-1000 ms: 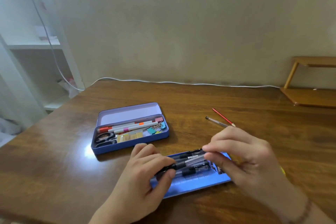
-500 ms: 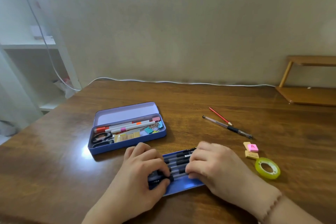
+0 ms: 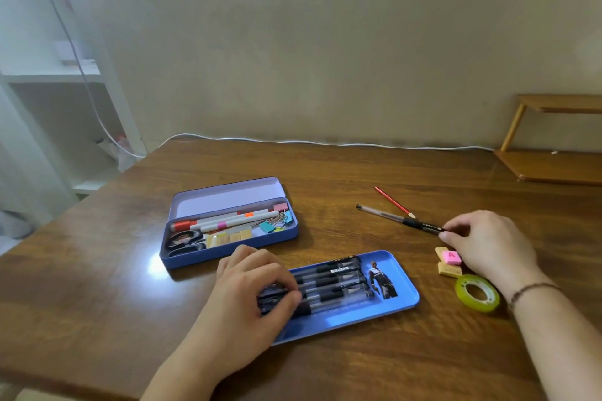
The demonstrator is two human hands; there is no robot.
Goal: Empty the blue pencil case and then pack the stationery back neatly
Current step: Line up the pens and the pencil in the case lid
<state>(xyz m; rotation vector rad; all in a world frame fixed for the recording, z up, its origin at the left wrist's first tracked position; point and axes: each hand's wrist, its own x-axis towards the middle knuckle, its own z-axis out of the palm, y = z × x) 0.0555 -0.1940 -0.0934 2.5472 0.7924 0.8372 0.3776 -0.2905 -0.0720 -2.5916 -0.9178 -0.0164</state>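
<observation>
A white shelf unit (image 3: 49,75) stands at the far left, a pale wall behind, and a glossy brown wooden table (image 3: 325,365) spreads across the room. The open blue pencil case (image 3: 228,238) lies left of centre with markers, scissors and clips inside. Just beside it, the left hand (image 3: 247,299) presses curled fingers onto a row of black pens (image 3: 335,283) lying in the blue tray (image 3: 404,290). Farther right, the right hand (image 3: 488,244) pinches the near end of a loose black pen (image 3: 397,220), whose long axis points back-left, beside a red pencil (image 3: 392,202), erasers (image 3: 449,260) and tape roll (image 3: 477,293).
</observation>
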